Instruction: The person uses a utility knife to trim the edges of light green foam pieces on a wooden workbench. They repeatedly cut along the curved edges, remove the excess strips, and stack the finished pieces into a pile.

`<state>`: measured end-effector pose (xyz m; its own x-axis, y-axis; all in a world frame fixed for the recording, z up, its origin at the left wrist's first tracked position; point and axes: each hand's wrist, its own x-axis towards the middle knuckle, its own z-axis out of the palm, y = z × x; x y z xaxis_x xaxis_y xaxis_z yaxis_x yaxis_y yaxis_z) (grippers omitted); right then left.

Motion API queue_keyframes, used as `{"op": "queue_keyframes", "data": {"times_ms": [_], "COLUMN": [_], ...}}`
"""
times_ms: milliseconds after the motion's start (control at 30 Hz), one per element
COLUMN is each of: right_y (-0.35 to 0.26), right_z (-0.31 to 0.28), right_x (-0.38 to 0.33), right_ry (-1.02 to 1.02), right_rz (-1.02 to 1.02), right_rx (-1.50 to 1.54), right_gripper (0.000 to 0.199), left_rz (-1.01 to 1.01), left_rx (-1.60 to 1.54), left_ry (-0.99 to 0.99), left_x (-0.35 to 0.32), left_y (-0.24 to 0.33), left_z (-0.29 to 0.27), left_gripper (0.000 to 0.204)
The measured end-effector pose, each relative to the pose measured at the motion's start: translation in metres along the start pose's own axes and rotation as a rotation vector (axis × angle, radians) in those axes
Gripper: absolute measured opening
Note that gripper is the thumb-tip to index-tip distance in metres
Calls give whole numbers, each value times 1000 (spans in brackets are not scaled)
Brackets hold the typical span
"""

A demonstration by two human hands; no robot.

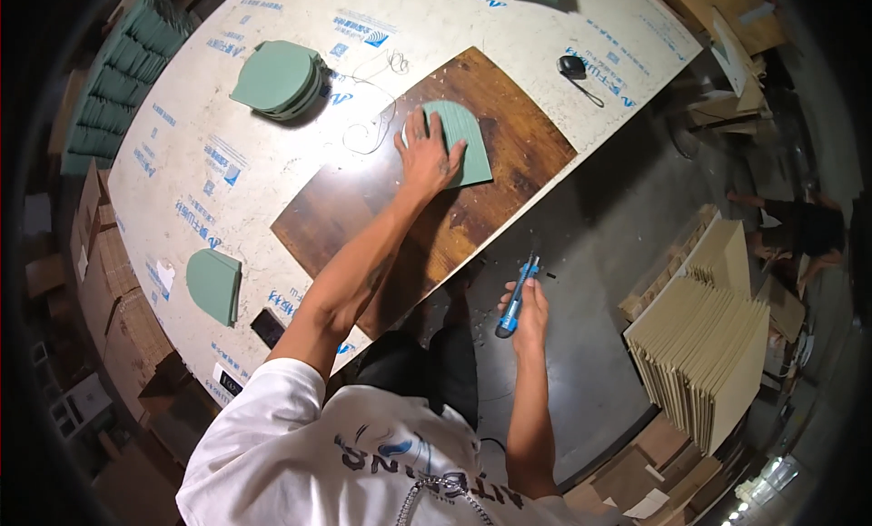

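Note:
My left hand [431, 153] lies with spread fingers on a pale green panel [466, 140], rounded at its far end and straight at the near edge. Beneath the panel is a dark brown wood-grain board [509, 126] on the white table [182, 108]. Off the table's near edge, my right hand [530, 312] is closed around a blue utility knife [516, 299], its tip pointing away from me. The knife is apart from the panel.
Green rounded panels stand in a stack [280, 79] at the far left, with a smaller pile [213, 285] nearer me. A phone [268, 327] and a black corded object [572, 67] rest on the table. Upright tan sheets [699, 344] stand at right, and another person [799, 226] is beyond.

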<state>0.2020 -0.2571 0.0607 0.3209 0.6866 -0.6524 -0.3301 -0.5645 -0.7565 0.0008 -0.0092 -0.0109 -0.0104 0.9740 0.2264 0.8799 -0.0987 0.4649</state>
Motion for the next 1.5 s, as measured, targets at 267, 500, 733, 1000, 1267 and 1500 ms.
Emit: {"op": "queue_keyframes", "data": {"times_ms": [267, 500, 733, 1000, 1267, 1500], "right_y": [-32, -41, -40, -33, -43, -78], "right_z": [11, 50, 51, 27, 34, 77], "right_x": [49, 98, 111, 109, 120, 189], "right_ry": [85, 78, 114, 111, 103, 102], "right_rz": [-534, -990, -1017, -1056, -1136, -1304], "right_rx": [-656, -892, -1183, -1240, -1276, -1200], "right_gripper": [38, 44, 45, 50, 49, 35], "left_rz": [77, 26, -106, -25, 16, 101], "left_rx": [89, 139, 167, 228, 251, 202], "left_ry": [33, 87, -39, 4, 2, 81], "left_x": [38, 45, 51, 34, 33, 30], "left_y": [-5, 1, 38, 33, 23, 16], "left_z": [29, 23, 11, 16, 15, 19], "left_gripper": [109, 107, 80, 63, 52, 50]}}
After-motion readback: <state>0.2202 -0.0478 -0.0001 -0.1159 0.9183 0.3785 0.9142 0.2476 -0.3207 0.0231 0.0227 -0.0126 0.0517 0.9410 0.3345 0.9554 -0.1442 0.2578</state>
